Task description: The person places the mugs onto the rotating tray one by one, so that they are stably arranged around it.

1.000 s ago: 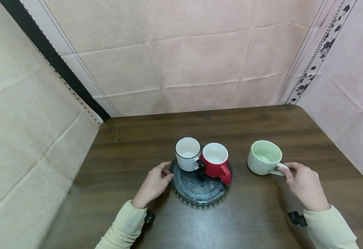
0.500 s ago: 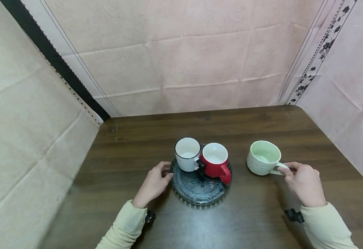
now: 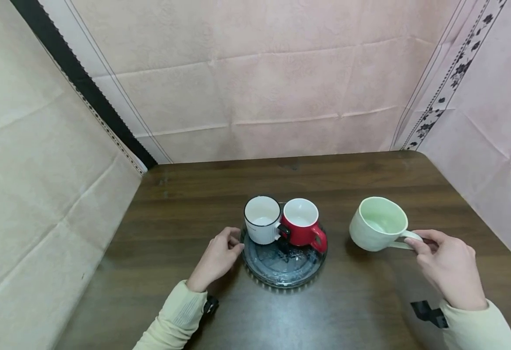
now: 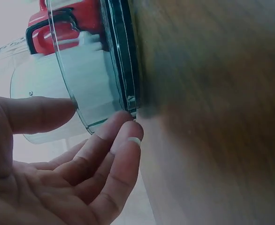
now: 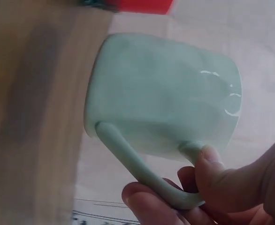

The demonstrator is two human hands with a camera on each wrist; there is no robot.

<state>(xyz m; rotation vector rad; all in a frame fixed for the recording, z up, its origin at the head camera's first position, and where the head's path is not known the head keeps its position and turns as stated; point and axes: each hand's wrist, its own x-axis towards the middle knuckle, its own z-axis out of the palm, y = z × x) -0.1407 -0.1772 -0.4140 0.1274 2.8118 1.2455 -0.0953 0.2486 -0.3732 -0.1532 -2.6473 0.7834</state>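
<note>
In the head view a round, dark-looking glass tray (image 3: 281, 272) stands mid-table, see-through in the left wrist view. It carries a white enamel mug (image 3: 261, 228) with black rim and handle, and a red mug (image 3: 296, 236) with white inside, side by side at its back. My left hand (image 3: 218, 255) holds the tray's left edge, thumb against the upper rim and fingertips at the base. To the right, my right hand (image 3: 449, 265) pinches the handle of a pale green mug (image 5: 161, 89). That mug looks slightly raised off the table, a little tilted, mouth up.
The brown wooden table (image 3: 185, 194) reaches back to a pale cloth wall (image 3: 281, 97). More cloth hangs on the left and right. Black straps (image 3: 430, 313) sit at both wrists.
The green mug has risen slightly and shifted right with my right hand. On the tray, the red mug has moved slightly back and the white one slightly forward. My left hand stays put.
</note>
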